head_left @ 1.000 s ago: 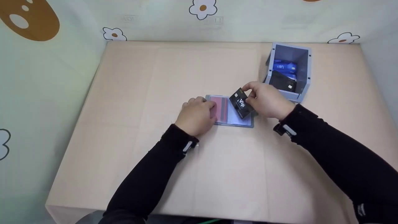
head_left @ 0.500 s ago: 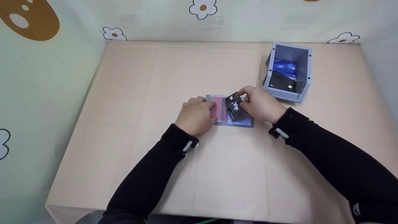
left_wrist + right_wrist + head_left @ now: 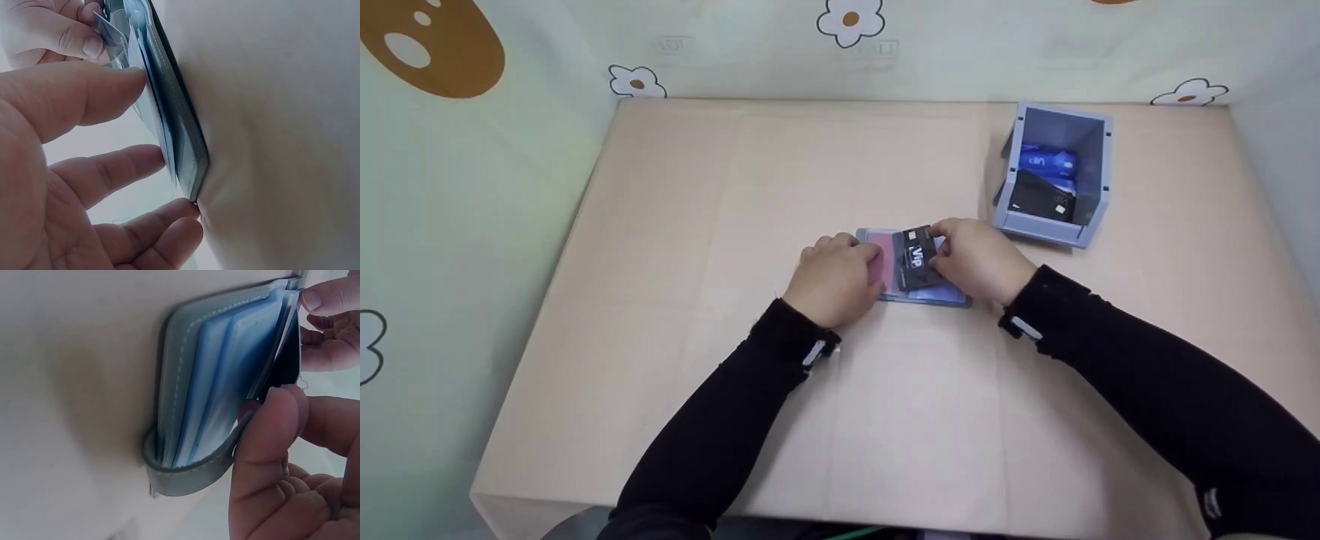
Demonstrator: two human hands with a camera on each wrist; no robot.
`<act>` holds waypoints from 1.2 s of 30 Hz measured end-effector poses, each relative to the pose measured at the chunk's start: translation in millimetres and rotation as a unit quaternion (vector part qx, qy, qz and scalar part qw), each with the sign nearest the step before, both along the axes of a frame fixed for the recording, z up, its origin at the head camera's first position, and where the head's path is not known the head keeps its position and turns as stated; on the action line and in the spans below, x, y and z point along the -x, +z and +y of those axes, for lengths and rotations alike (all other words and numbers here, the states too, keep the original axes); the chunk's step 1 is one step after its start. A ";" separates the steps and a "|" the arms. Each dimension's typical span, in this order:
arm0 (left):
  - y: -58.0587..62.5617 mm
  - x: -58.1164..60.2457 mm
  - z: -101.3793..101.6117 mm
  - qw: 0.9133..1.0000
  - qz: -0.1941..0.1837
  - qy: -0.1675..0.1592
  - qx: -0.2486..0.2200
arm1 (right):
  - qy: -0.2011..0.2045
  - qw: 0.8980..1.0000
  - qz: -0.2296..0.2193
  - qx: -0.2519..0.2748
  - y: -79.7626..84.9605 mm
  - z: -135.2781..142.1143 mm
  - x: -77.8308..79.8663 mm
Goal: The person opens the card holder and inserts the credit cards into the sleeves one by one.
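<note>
One table (image 3: pixel 900 420) supports one bin (image 3: pixel 1039 227), far right, which contains one black card (image 3: pixel 1039 199) and blue items (image 3: pixel 1046 161), count unclear. Two hands are engaged: the left hand (image 3: pixel 834 281), fingers spread, touches the left leaf of one open holder (image 3: pixel 937 296); the right hand (image 3: pixel 981 259) pinches one Vip card (image 3: pixel 916 259) over the holder's middle.

I have open bench (image 3: pixel 735 187) to the left of my left hand (image 3: pixel 834 281), and more between my black sleeves (image 3: pixel 705 416); behind the card holder (image 3: pixel 887 264) I could pass across to the wall (image 3: pixel 945 67). Beyond my right hand (image 3: pixel 981 259) the grey bin (image 3: pixel 1039 229) stands in the way, its raised walls closing off that side but for the open top. Between my hands the tilted VIP card (image 3: pixel 916 259) fills the gap, and the holder's strap (image 3: pixel 194 478) loops out near my right hand
</note>
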State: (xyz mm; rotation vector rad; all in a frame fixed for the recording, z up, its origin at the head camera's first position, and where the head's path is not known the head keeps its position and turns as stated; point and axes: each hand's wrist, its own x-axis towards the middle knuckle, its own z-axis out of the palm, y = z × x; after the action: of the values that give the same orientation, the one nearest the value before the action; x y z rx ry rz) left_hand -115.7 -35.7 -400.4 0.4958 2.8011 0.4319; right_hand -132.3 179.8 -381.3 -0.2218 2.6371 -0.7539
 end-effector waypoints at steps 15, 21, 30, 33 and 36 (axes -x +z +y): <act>0.6 -0.4 -0.5 1.000 -0.004 0.001 0.001 | 0.012 0.999 0.022 -0.025 1.0 -12.6 -8.2; -0.7 -0.2 -0.9 1.000 0.016 -0.007 0.004 | 0.056 0.996 0.051 -0.038 1.5 -17.4 -13.5; -0.7 0.0 -0.2 1.000 0.012 -0.002 0.001 | 0.095 0.991 0.052 -0.083 10.1 -24.1 -29.0; -0.9 -0.3 -0.2 1.000 0.010 0.001 0.001 | 0.108 0.989 0.047 -0.093 9.9 -27.9 -31.9; -1.4 -0.6 0.0 1.000 0.011 0.000 0.004 | 0.121 0.987 0.040 -0.095 9.5 -29.9 -33.1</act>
State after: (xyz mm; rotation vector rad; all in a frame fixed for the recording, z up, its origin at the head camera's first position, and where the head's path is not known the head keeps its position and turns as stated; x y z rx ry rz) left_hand -115.1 -35.6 -401.8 0.5007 2.8228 0.4178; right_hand -99.2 150.0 -371.9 -0.5159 2.6712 -0.4187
